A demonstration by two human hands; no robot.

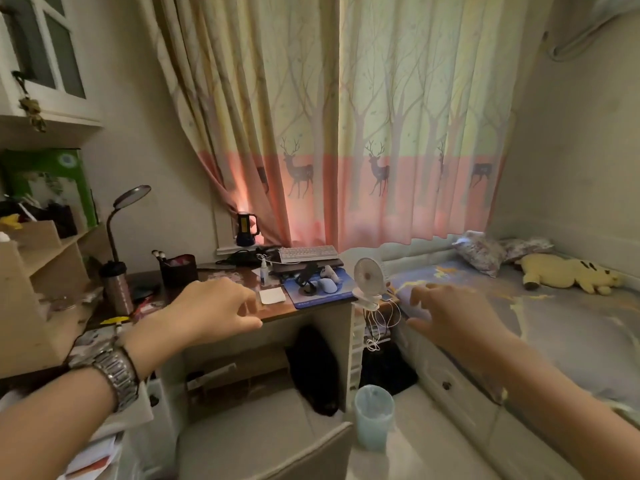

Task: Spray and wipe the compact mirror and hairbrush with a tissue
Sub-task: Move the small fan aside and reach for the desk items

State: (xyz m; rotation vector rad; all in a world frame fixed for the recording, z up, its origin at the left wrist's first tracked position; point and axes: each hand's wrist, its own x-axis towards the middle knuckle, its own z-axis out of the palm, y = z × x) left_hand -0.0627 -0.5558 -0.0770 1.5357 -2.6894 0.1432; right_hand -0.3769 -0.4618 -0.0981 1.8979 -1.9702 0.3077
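Note:
A small clear spray bottle (264, 271) stands upright on the brown desk (277, 311), left of a blue mouse pad. A folded white tissue (272, 295) lies flat just in front of the bottle. My left hand (214, 311), with a metal watch on its wrist, hovers over the desk's front edge to the left of the tissue, fingers loosely curled and holding nothing. My right hand (446, 315) is stretched out in the air over the bed's near edge, fingers spread and empty. I cannot make out the compact mirror or the hairbrush.
A blue mouse pad (341, 294) carries a mouse and a phone stand. A clip fan (369, 277) sits on the desk's right corner. A dark pot of brushes (178, 271), a tumbler (116, 287), a desk lamp and a keyboard (308, 253) crowd the desk. A bin (374, 415) stands on the floor.

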